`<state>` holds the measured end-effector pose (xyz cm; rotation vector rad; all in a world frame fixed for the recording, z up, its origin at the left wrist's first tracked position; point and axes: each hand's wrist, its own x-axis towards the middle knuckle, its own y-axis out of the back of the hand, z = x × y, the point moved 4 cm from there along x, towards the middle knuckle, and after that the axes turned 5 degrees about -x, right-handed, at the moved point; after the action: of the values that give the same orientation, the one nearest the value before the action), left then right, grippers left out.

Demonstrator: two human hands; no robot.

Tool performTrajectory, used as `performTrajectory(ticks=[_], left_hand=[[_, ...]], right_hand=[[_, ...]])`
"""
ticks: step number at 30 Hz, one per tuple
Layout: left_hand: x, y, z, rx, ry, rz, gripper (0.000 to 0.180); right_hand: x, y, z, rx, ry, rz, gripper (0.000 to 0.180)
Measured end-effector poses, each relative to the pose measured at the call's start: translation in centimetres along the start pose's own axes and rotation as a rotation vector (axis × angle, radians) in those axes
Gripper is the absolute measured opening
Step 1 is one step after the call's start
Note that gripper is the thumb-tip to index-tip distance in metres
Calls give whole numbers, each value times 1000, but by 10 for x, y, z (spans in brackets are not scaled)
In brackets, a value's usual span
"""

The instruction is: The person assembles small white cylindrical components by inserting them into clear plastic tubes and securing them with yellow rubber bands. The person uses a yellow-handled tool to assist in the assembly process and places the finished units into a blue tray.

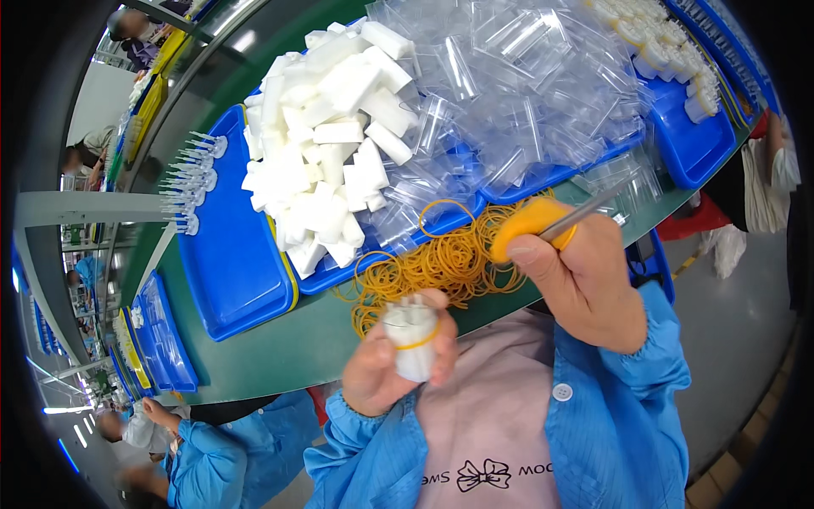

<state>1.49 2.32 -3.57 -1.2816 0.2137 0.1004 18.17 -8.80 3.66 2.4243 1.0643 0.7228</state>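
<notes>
My left hand [369, 373] is wrapped round a small white bundle [413, 325] with clear pieces at its top and a yellow rubber band round its middle. Its outline is slightly smeared. My right hand [593, 280] is closed on a slim metal tool [585, 214] whose shaft points up and to the right. Something orange-yellow covers part of the grip or the fingers there; I cannot tell which. Between and behind both hands lies a loose heap of yellow rubber bands [432, 270] along the table's near side.
White foam blocks [331, 127] and clear plastic sleeves [526, 85] are piled past the bands. A blue tray [229, 280] with white nozzle-like parts [193, 182] stands at left. Another blue tray [695, 153] holds bundled pieces [670, 55] at right. A co-worker's blue sleeve [212, 458] shows lower left.
</notes>
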Motion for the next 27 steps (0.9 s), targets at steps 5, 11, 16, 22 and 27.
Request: performTrajectory(ticks=[5,11,16,22,27], left_hand=[[-8,-3,38,-87,-211,30,66],[-12,-4,49,-128,-291,3,63],[-12,-1,49,-145,-280,2,62],[-8,-5,52,-93,-320,92,61],[-3,-6,33,-251,-202,62,64]], right_hand=[[-34,-14,3,-796,257,-408,12],[-46,-23,22,-764,332,-654,5],[-41,-30,40,-619,284,-630,7],[-38,-26,37,-607,203,-549,11],[-28,-13,3,-240,158,-298,39]])
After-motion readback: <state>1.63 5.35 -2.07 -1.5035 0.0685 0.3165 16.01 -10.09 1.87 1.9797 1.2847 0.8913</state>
